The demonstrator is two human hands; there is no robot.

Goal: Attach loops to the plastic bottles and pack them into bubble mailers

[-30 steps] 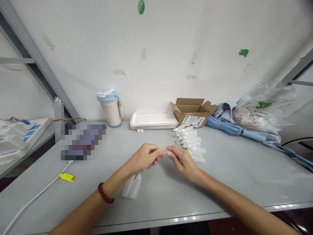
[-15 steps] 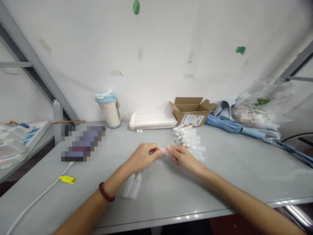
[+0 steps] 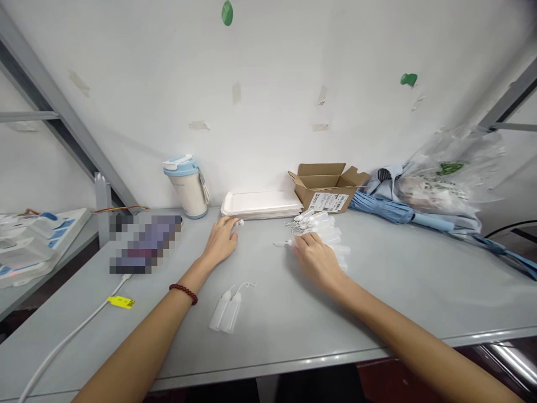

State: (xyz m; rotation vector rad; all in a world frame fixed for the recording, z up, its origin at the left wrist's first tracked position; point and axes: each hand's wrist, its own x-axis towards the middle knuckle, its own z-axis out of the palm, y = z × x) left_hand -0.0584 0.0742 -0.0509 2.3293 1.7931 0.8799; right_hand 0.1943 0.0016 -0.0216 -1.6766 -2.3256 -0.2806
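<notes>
My left hand [image 3: 220, 242] lies stretched out far forward on the grey table [image 3: 398, 280], fingers apart, with its fingertips at two small white caps [image 3: 240, 222] beside a stack of white trays [image 3: 262, 202]. My right hand [image 3: 315, 258] is closed on a small clear plastic bottle [image 3: 282, 244], whose nozzle end sticks out to the left. That hand rests against a pile of several similar bottles [image 3: 321, 226]. Two more clear bottles [image 3: 226, 310] with thin strings lie side by side nearer to me, between my forearms.
A blue-lidded cup [image 3: 188, 186] stands at the back by the wall. An open cardboard box [image 3: 325, 184], a folded blue umbrella [image 3: 403, 211] and a plastic bag [image 3: 455, 173] lie back right. A white cable with a yellow tag [image 3: 119, 301] runs left.
My hands have come apart. The left one let go and reached forward to the white caps; the right one moved back to the bottle pile, still holding the bottle.
</notes>
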